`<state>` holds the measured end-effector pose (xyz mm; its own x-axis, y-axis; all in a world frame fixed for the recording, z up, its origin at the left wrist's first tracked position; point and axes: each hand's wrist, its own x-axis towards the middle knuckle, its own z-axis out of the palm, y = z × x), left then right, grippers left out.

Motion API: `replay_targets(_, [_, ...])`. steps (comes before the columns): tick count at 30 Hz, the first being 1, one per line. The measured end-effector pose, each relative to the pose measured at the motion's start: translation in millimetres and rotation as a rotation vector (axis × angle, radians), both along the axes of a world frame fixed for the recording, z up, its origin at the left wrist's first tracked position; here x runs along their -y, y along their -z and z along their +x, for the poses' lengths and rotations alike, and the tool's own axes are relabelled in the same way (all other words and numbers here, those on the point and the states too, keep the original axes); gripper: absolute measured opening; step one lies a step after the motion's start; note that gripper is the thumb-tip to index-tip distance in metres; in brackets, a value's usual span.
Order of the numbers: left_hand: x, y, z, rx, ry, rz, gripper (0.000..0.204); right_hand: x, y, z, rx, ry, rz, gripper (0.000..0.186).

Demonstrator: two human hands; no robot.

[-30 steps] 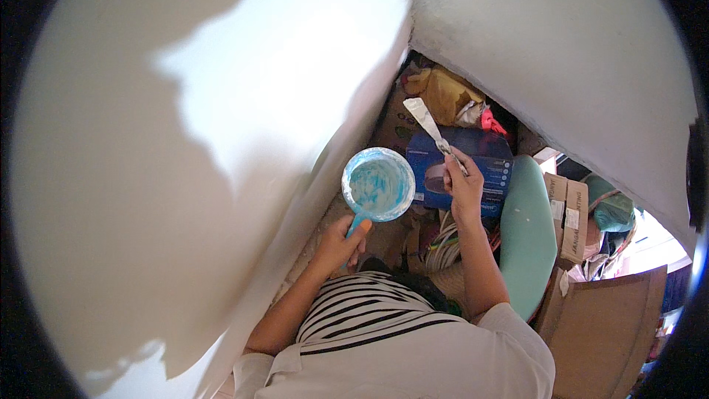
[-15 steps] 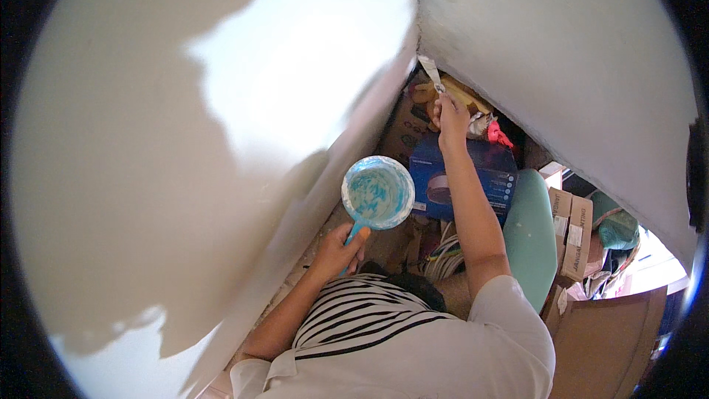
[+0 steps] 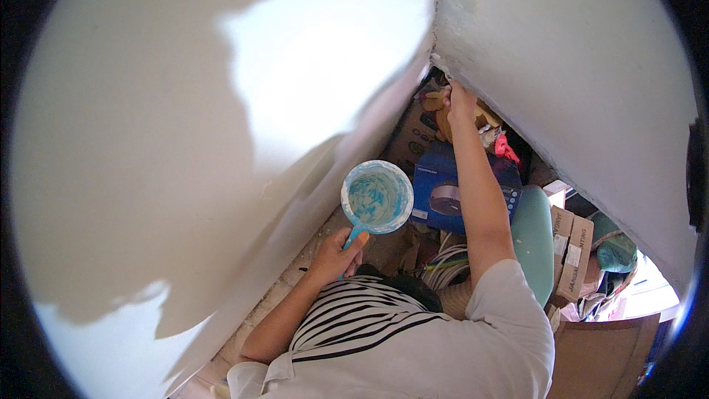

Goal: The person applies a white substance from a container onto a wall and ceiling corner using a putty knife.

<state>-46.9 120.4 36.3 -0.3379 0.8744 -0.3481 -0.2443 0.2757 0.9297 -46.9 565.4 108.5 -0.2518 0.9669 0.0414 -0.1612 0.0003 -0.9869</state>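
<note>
My left hand [image 3: 337,256] is wrapped round the handle of a round blue dipper [image 3: 408,199], held upright in front of my body. Pale putty [image 3: 375,203] smears its inside and rim. With the arm stretched far ahead, my right hand [image 3: 462,102] is closed on a putty knife [image 3: 446,76]. Only a little of its pale blade shows; the handle is hidden in my fingers. The blade is at the lower edge of the right wall [image 3: 576,52], close to the corner where it meets the left wall [image 3: 133,199]. Whether it touches the wall I cannot tell.
Below my right forearm lies a blue box [image 3: 436,177], with a pink cloth [image 3: 507,148] and other clutter beyond. Coiled cables [image 3: 445,264] lie near my body. At the right are a pale green surface [image 3: 533,240], cardboard boxes [image 3: 574,255] and a brown panel [image 3: 605,358].
My right hand has moved farther ahead and slightly right, bringing the putty knife to the wall's lower edge. The view has shifted a little. My left hand keeps the dipper in about the same place.
</note>
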Motion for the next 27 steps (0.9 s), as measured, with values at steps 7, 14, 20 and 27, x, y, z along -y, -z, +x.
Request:
replay_targets(7, [1,-1,1,0.006,-0.017,0.012,0.041,10,-14,-31,0.012,0.074,0.013,0.019])
replay_targets(14, [-2,7,-1,-0.051,0.017,0.019,0.045,-14,9,-58,0.065,0.124,-0.006,0.024])
replay_targets(20, [-1,0,-1,-0.061,0.015,0.008,0.046,17,-4,-88,-0.096,0.150,-0.007,0.021])
replay_targets(27, [1,-3,1,-0.102,0.007,-0.056,0.045,10,-10,-106,-0.191,0.089,-0.092,0.016])
